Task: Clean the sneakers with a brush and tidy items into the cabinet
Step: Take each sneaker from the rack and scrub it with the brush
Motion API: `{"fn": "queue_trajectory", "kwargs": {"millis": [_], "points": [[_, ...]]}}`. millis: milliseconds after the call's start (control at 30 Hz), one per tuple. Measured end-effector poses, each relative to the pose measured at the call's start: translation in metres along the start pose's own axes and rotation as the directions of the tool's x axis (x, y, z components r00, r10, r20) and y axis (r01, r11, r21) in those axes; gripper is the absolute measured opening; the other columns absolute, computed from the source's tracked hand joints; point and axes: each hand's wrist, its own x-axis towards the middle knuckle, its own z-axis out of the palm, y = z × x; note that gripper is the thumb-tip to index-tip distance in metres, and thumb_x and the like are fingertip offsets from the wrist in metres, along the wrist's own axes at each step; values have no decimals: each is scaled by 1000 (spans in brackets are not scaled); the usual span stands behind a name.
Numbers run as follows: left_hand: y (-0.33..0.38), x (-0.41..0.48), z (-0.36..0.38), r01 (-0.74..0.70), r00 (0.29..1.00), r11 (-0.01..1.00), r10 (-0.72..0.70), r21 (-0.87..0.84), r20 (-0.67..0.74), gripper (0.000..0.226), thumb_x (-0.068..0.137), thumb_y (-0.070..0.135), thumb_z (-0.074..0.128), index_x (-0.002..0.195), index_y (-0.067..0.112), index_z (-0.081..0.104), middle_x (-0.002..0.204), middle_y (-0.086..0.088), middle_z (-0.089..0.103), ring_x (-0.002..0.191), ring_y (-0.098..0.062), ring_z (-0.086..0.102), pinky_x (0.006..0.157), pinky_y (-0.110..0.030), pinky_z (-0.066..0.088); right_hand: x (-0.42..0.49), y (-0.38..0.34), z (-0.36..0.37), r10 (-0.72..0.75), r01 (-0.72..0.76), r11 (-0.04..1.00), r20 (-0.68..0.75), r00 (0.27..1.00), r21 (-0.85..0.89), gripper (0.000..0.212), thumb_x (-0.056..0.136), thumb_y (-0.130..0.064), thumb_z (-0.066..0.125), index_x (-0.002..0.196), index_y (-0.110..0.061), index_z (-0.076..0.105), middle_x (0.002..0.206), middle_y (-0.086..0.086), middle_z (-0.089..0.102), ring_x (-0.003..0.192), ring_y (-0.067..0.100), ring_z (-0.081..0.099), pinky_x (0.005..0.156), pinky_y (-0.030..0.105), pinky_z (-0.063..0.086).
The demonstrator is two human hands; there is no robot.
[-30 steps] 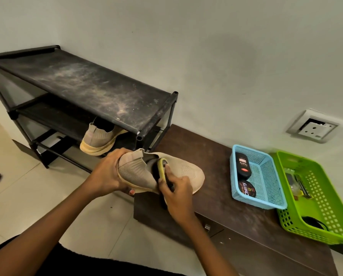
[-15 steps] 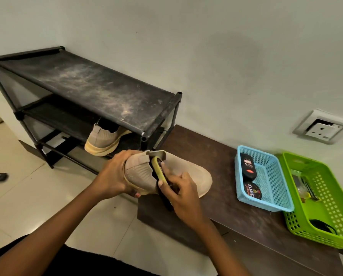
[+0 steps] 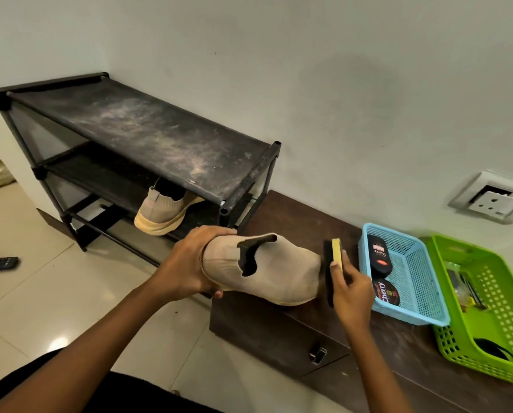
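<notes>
Brushing the toe appears to be the step in hand. The left hand grips the heel of the sneaker, poised over the bench near edge. The right hand holds the brush at the sneaker's 3 o'clock, bristles at the toe tip. Clamp the heel firmly; stroke in short, light passes along the knit. Further toward 3 o'clock lies the blue basket; the second sneaker sits on the rack at 11 o'clock.
</notes>
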Motion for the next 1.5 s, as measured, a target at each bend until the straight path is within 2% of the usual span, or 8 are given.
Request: {"fn": "queue_trajectory", "kwargs": {"millis": [67,300,467,667,833,1033,1233,1500], "points": [[3,-1,0,-95,995,995,95,9,2,95,45,30,92,128,36,45,127,36,40,124,9,36,105,-19,26,8,5,3,102,-102,995,16,995,6,36,92,-23,57,127,-11,57,97,17,71,54,13,48,50,16,36],[3,0,-7,-239,971,969,239,64,8,90,54,26,91,131,30,43,134,12,47,134,-5,35,108,-60,29,-27,-42,3,-392,394,919,182,902,24,42,88,-25,63,128,-27,51,73,-15,37,72,-1,40,65,9,33],[7,0,-5,-313,949,942,314,121,13,83,61,27,87,132,28,44,135,11,43,135,-5,33,115,-49,14,6,-18,-9,-169,170,983,15,986,-77,47,81,-36,51,123,-18,59,47,-11,20,44,8,28,43,14,21],[9,5,-9,-360,930,918,368,166,-20,67,72,28,80,130,28,46,134,11,45,135,-7,34,116,-53,13,-44,-58,0,-433,427,901,195,880,75,43,87,-19,65,127,-24,53,79,-9,44,78,0,42,66,5,33],[15,6,-5,-413,908,881,418,231,28,75,69,19,82,133,22,44,136,6,44,137,-7,30,119,-45,6,-10,-23,-19,-184,187,979,45,982,-85,43,88,-25,64,129,-23,52,77,-2,38,71,6,42,67,4,33],[24,12,-9,-427,903,888,430,168,18,115,61,11,86,148,32,14,148,13,31,140,-3,25,119,-34,6,-67,-82,-6,-486,462,872,174,857,163,47,85,-41,55,129,-24,56,85,-3,46,77,1,43,68,5,36],[36,16,0,-402,915,908,402,115,25,125,61,5,85,150,31,1,149,22,26,139,1,23,119,-31,3,-44,-53,-17,-241,239,969,19,970,58,46,86,-25,65,128,-31,47,82,-7,41,76,6,45,72,20,38],[40,23,2,-375,927,920,373,113,40,131,60,5,85,150,25,-7,140,2,41,136,-5,31,119,-32,3,-52,-85,-24,-517,509,856,141,844,91,46,85,-38,55,129,-25,54,85,-8,45,79,-5,43,70,1,33]]}}
